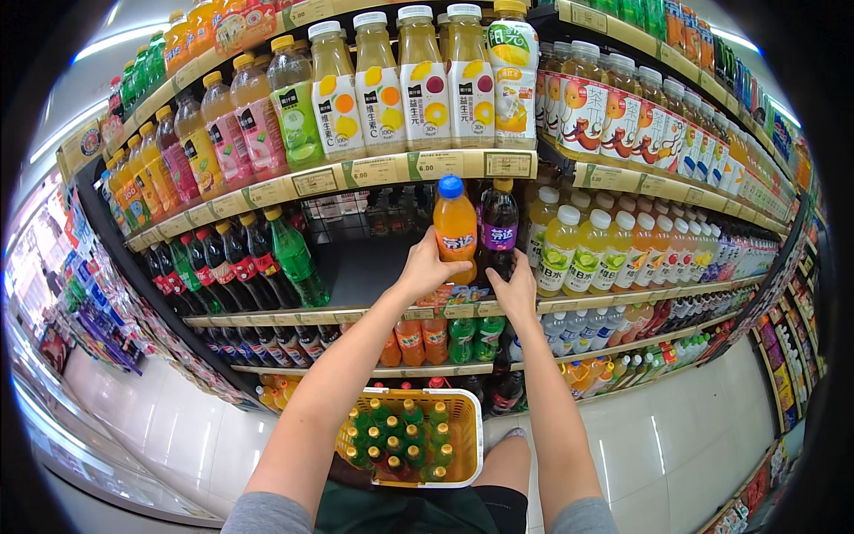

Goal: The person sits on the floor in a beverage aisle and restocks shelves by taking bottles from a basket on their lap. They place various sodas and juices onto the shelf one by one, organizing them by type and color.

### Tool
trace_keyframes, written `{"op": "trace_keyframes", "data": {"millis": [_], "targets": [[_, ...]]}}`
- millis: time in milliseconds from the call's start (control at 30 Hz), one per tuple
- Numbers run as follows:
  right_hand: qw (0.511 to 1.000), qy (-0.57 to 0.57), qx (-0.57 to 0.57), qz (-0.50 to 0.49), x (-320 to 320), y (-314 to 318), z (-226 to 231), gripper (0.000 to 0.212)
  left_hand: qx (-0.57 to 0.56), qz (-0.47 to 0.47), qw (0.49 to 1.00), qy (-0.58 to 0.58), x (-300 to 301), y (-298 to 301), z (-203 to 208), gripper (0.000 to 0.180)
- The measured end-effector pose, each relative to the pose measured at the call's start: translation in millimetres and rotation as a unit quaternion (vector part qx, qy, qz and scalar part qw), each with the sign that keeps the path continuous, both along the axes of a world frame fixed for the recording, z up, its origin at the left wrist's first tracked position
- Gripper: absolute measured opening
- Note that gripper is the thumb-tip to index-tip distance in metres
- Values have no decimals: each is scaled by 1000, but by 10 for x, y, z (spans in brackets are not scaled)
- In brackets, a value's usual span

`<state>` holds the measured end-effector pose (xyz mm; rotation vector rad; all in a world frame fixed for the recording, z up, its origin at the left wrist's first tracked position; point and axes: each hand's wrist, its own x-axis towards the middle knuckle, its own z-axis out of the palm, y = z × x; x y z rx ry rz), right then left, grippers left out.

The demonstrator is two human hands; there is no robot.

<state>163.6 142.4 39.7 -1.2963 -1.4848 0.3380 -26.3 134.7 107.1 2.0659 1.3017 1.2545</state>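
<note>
My left hand (pixel 429 271) is wrapped around an orange soda bottle (pixel 456 222) with a blue cap, held upright at the middle shelf. Just to its right stands a dark soda bottle (pixel 499 214) with a purple label and a yellow cap. My right hand (pixel 515 287) is closed around the lower part of that dark bottle; some of its fingers are hidden behind it. The two bottles are side by side, almost touching. Below my arms, a yellow basket (pixel 477 432) holds several green bottles (pixel 391 443) with yellow caps.
Left of my hands, the dark middle shelf (pixel 360 258) has cola and green soda bottles (pixel 294 258) at its left end. Juice bottles (pixel 378 84) line the shelf above. Yellow-green drink bottles (pixel 560 249) stand to the right. Price-tag rails (pixel 427 165) edge the shelves above tiled floor (pixel 667 427).
</note>
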Motion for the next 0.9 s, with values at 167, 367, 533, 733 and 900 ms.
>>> {"op": "trace_keyframes", "data": {"millis": [167, 367, 533, 733, 900], "targets": [[998, 21, -49, 25, -42, 24, -39, 62, 8, 5, 998, 64, 22, 62, -174, 69], [995, 11, -86, 40, -34, 33, 62, 71, -69, 15, 997, 37, -33, 163, -153, 70], [995, 44, -85, 29, -84, 67, 80, 70, -90, 47, 992, 69, -22, 242, -231, 94], [984, 106, -96, 103, -40, 244, -33, 77, -153, -63, 986, -10, -35, 496, -390, 119], [977, 94, -132, 137, -27, 196, 15, 73, -192, -104, 976, 10, -34, 563, -398, 105]]}}
